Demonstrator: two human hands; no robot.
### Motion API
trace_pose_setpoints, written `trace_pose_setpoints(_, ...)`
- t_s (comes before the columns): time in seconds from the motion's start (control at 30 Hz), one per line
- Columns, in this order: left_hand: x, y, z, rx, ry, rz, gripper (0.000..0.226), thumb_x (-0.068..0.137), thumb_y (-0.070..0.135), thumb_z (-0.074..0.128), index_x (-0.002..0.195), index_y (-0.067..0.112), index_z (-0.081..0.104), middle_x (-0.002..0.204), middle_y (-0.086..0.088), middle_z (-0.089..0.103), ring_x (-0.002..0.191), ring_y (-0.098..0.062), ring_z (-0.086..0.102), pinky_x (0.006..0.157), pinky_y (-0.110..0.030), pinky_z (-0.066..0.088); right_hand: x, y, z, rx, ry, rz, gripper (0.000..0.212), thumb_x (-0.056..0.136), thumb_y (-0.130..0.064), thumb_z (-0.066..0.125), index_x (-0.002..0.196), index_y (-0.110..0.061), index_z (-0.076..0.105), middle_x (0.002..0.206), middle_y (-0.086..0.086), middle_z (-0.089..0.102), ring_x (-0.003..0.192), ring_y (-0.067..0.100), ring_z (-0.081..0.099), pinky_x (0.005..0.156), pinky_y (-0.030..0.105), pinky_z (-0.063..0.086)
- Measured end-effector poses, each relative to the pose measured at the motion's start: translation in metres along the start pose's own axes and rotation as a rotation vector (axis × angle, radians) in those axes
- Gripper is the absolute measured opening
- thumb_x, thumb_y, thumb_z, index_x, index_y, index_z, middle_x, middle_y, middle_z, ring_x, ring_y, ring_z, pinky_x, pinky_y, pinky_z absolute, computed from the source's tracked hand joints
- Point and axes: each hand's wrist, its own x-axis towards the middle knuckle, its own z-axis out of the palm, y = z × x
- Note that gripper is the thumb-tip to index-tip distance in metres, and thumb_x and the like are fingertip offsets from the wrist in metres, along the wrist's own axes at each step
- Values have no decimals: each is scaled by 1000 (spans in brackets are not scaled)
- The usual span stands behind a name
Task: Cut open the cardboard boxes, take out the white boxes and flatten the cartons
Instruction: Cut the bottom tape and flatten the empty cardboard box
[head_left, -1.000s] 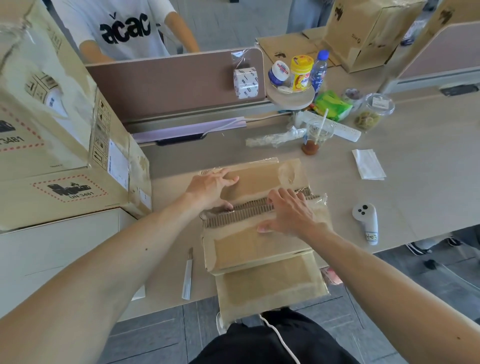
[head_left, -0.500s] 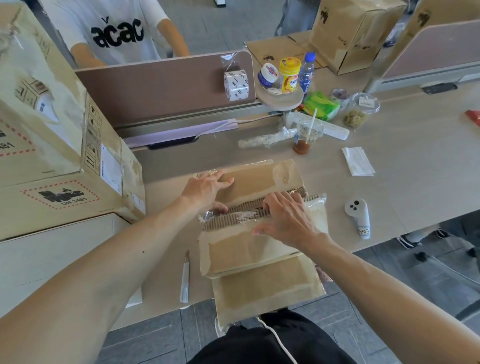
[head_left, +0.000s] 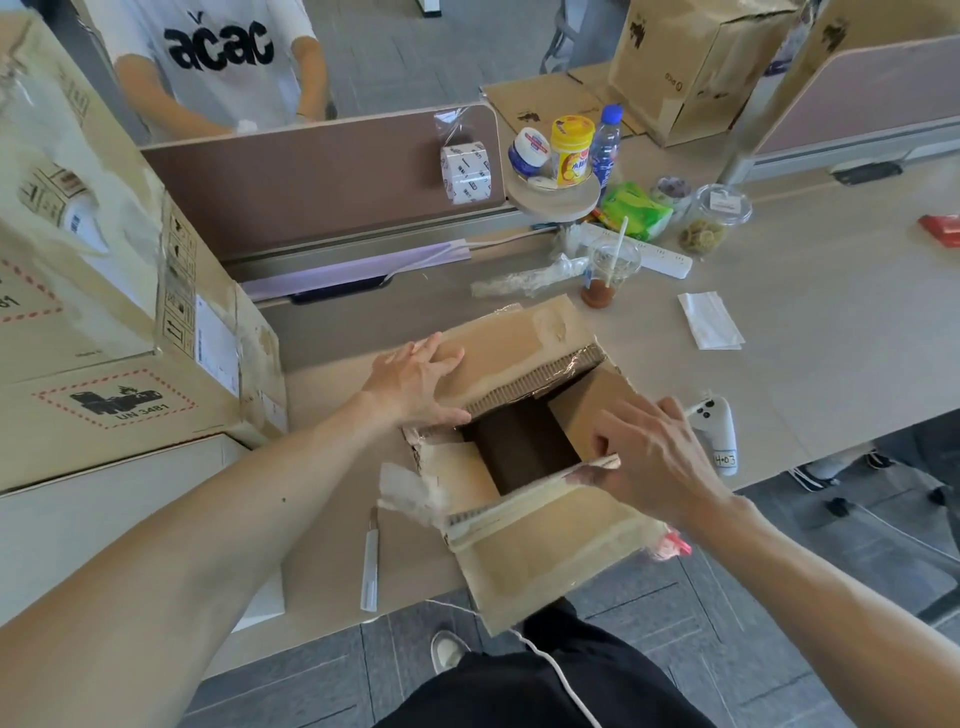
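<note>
A small brown carton (head_left: 535, 545) lies on the desk in front of me with its top flaps parted and a dark opening in the middle. My left hand (head_left: 415, 379) presses flat on the far flap (head_left: 498, 338), fingers spread. My right hand (head_left: 649, 457) grips the edge of the near flap and pulls it towards me. No white box shows inside the dark opening. A white utility knife (head_left: 370, 564) lies on the desk left of the carton, untouched.
Large taped cartons (head_left: 104, 291) are stacked at my left on a white box (head_left: 104, 519). A white controller (head_left: 719, 431) lies right of the carton. A drink cup (head_left: 608, 273), a napkin (head_left: 709, 319), jars and bottles stand further back. A person in a white shirt stands behind the divider (head_left: 322, 176).
The carton's two top flaps were pressed together under both hands; now they are pulled apart, the near flap drawn towards me by my right hand, and the inside is exposed.
</note>
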Motion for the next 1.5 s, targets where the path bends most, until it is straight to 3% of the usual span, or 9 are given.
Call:
trace_pose_setpoints(0.27, 2, 23, 3, 101, 14, -96, 128, 63, 76, 70, 158, 30, -4, 164, -15, 7, 143, -45, 27, 110, -60, 35, -14, -2, -26, 217, -425, 285, 72, 66, -97, 20, 80, -35, 53, 88, -17, 50, 84, 1, 49, 76, 27, 38)
trace_pose_setpoints(0.4, 7, 9, -17, -48, -80, -27, 119, 64, 66, 65, 160, 30, 5, 164, -7, 20, 137, -33, 42, 103, -44, 46, -27, 13, -5, 57, -588, 386, 68, 74, -86, 38, 124, -41, 47, 127, -4, 40, 125, 20, 39, 99, 44, 44)
trace_pose_setpoints(0.6, 6, 1, -49, -385, -212, -36, 95, 67, 48, 57, 156, 38, 26, 126, -8, 55, 100, -22, 58, 84, -37, 52, -6, 22, 19, 3, -528, 397, 74, 80, -71, 54, 143, -42, 27, 147, 2, 20, 136, 31, 25, 105, 54, 38)
trace_pose_setpoints(0.77, 5, -21, -77, -703, -146, -100, 48, 64, 34, 57, 111, 33, 67, 120, -2, 65, 110, -21, 59, 95, -43, 53, 26, 35, 28, -50, -559, 355, 81, 79, -71, 57, 147, -46, 21, 156, 1, 5, 142, 31, 14, 105, 59, 35)
trace_pose_setpoints(0.9, 6, -35, -102, -624, -7, -181, 9, 80, 29, 70, 86, 23, 68, 86, 6, 66, 80, -13, 61, 70, -32, 51, 55, 43, 35, -109, -579, 292, 81, 77, -67, 64, 145, -45, 27, 151, 2, 8, 141, 30, 10, 104, 68, 31)
trace_pose_setpoints(0.97, 9, -44, -104, -490, 160, -257, 23, 79, 34, 68, 76, 12, 62, 73, 1, 61, 73, -22, 59, 63, -32, 40, 70, 46, 39, -175, -604, 221, 82, 77, -66, 65, 146, -42, 28, 153, 5, 6, 143, 34, 7, 103, 71, 30)
trace_pose_setpoints(1.13, 14, -44, -78, -190, 363, -466, 59, 95, 33, 62, 148, 13, 45, 148, -10, 51, 135, -32, 46, 104, -45, 43, 96, 53, 56, -283, -698, 44, 84, 79, -66, 64, 150, -40, 26, 159, 5, -5, 146, 40, -4, 106, 74, 19)
trace_pose_setpoints(1.3, 23, 0, -32, -88, 296, -518, 73, 101, 35, 49, 159, 10, 12, 168, -13, 5, 155, -28, 4, 123, -49, 7, 114, 52, 68, -324, -739, -65, 86, 81, -57, 69, 152, -37, 24, 160, 9, -3, 147, 42, -11, 104, 81, 8)
trace_pose_setpoints(1.5, 14, 62, 6, -259, 121, -565, 97, 92, 60, 53, 159, 22, -6, 166, -17, -15, 152, -39, -11, 119, -65, 7, 121, 55, 91, -385, -667, -114, 71, 84, -41, 72, 146, -31, 37, 159, 12, -4, 146, 43, -14, 100, 84, 1)
